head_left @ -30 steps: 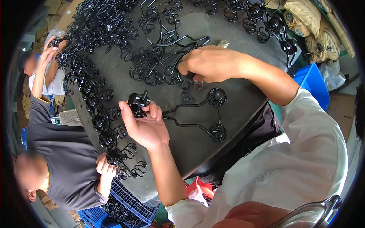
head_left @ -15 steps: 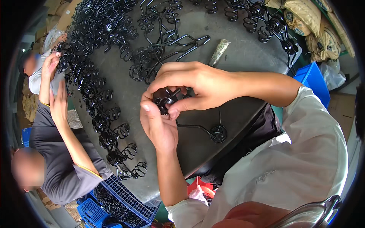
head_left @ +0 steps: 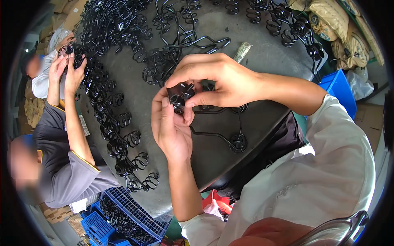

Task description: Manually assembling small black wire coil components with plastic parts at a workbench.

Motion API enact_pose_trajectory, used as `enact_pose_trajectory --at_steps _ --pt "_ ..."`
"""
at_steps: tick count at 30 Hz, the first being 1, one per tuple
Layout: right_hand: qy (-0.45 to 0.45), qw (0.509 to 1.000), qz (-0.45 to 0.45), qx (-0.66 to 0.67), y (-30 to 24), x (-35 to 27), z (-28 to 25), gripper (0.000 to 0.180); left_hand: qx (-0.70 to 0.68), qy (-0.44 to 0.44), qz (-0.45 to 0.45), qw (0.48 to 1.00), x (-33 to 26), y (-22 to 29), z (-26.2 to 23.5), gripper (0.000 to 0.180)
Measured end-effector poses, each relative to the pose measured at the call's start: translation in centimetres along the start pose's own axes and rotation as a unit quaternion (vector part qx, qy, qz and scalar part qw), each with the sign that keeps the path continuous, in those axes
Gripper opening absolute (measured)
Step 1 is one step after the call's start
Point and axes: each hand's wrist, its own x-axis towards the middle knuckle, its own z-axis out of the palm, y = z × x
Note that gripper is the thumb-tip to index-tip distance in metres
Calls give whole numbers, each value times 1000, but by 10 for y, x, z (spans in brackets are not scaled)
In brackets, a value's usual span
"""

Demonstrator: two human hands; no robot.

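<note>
Both my hands meet above the dark table [head_left: 213, 168]. Between their fingertips sits a small black knobbed part [head_left: 181, 97], with short prongs sticking out. My left hand [head_left: 172, 131] is closed on it from below, thumb along its side. From above and the right, my right hand [head_left: 225, 80] curls round the same part, thumb and fingers pinching its edge. Close under my hands lies a bent black wire piece [head_left: 238, 142] with a coiled end; whether it joins the held part is hidden by my fingers.
A long row of black coil springs [head_left: 119, 119] runs down the table's left, joining a big heap [head_left: 111, 28]. Bent wires [head_left: 193, 41] and a rolled clear packet [head_left: 243, 51] lie farther back. A co-worker's hands [head_left: 69, 71] hold springs at left. Blue crates [head_left: 98, 227] stand below.
My hands have risen slightly with the black part, which has turned a little. The co-worker's hands have come together at the springs on the left.
</note>
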Motion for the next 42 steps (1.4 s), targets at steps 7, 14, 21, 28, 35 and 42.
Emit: enact_pose_trajectory --at_steps 7,14,21,28,35,42 --pt "28 996 77 21 -5 -2 0 27 -22 9 -20 1000 -1 4 2 43" --pt "54 989 110 86 2 -3 2 19 -21 -6 -13 1000 -2 5 4 50" --pt "106 982 93 125 0 -3 4 21 29 -6 27 999 0 2 3 56" --pt "140 966 75 205 3 -3 4 26 54 52 79 994 2 3 2 34" --pt "152 963 81 209 3 -3 6 25 113 79 113 984 3 -2 -8 30" --pt "126 960 86 234 2 -6 7 24 73 36 106 991 -1 -3 -2 26"
